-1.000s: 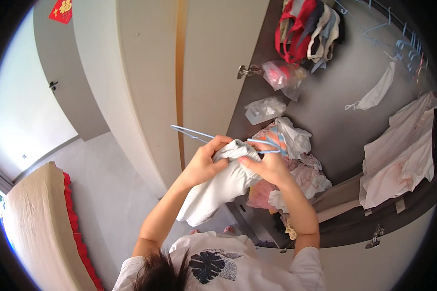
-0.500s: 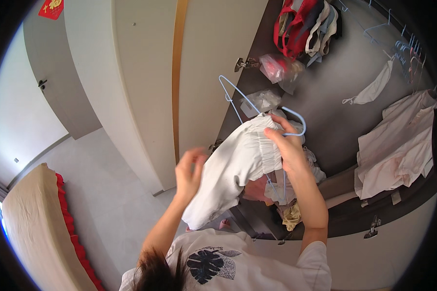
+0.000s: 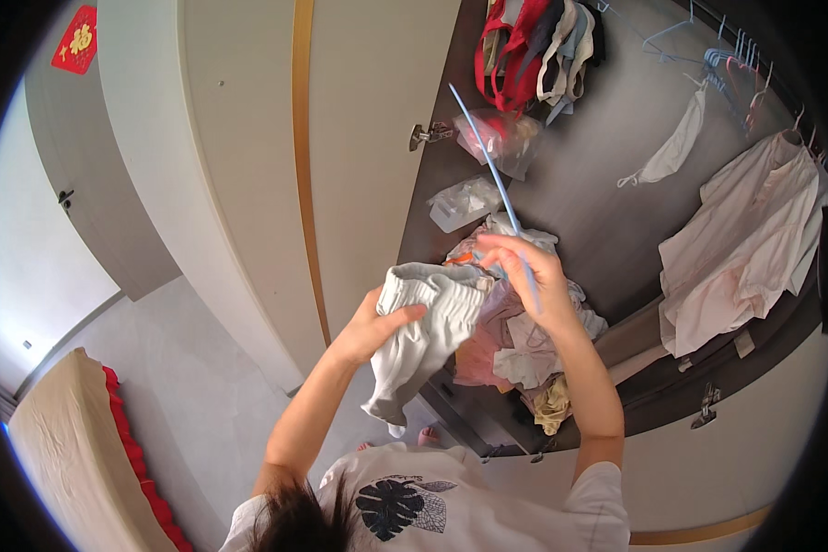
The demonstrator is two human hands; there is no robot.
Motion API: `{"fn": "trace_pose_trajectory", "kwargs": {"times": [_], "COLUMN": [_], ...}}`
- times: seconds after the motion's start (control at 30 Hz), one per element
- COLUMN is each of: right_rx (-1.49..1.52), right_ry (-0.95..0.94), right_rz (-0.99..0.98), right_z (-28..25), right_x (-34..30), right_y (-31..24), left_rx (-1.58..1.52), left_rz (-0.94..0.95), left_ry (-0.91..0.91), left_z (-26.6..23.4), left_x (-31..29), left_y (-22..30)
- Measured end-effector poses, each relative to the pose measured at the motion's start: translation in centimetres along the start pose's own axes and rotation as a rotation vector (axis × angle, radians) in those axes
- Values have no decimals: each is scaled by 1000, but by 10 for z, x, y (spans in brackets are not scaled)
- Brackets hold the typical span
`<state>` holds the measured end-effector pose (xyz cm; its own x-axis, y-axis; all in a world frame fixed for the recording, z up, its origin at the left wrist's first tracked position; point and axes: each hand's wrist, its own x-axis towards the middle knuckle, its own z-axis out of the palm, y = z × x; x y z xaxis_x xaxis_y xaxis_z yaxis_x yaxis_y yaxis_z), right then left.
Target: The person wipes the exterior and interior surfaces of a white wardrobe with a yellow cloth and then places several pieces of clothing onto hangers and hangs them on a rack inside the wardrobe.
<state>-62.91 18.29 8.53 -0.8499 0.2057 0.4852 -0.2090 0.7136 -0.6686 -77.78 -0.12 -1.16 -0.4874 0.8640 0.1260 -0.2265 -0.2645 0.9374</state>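
Note:
My left hand (image 3: 368, 327) grips a white garment with a gathered elastic waistband (image 3: 428, 313), thumb over its front; it looks like shorts or trousers. The garment's waist opening faces up and its lower part hangs down in front of my shirt. In my right hand (image 3: 541, 281) is a light blue clothes hanger (image 3: 492, 166), seen nearly edge-on, slanting up and to the left. The right fingertips are close to the waistband's right end; whether they touch it I cannot tell. A heap of folded and crumpled clothes (image 3: 506, 345) lies in the wardrobe just behind both hands.
Inside the wardrobe, a pale pink shirt (image 3: 736, 248) and a small white strapped item (image 3: 673, 147) hang at the right. Several blue hangers (image 3: 718, 64), bras (image 3: 515, 55) and plastic bags (image 3: 469, 202) are farther back. At left stand a wardrobe door (image 3: 368, 138) and a beige-covered bed (image 3: 74, 451).
The left hand, free before, now grips the white garment at its waistband. The hanger has come out of the garment and turned edge-on in my right hand. The garment has dropped lower, to the left.

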Motion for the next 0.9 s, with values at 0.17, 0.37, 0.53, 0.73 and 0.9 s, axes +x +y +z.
{"fn": "trace_pose_trajectory", "kwargs": {"times": [0.17, 0.37, 0.53, 0.73, 0.9], "right_rx": [-426, -381, -261, -153, -201], "right_ry": [-220, -258, -136, -51, -50], "right_rz": [-254, -119, -169, 13, -41], "right_z": [26, 36, 21, -11, -12], "right_x": [13, 10, 3, 5, 14], "right_y": [-16, 8, 8, -19, -34], "left_rx": [62, 113, 33, 191, -16], "left_rz": [41, 76, 209, -391, -341], "left_ry": [-285, 3, 310, 560, 306], "left_z": [8, 3, -63, -129, -119], "left_x": [8, 2, -20, -55, -13], "left_y": [14, 3, -46, -207, -243]}}
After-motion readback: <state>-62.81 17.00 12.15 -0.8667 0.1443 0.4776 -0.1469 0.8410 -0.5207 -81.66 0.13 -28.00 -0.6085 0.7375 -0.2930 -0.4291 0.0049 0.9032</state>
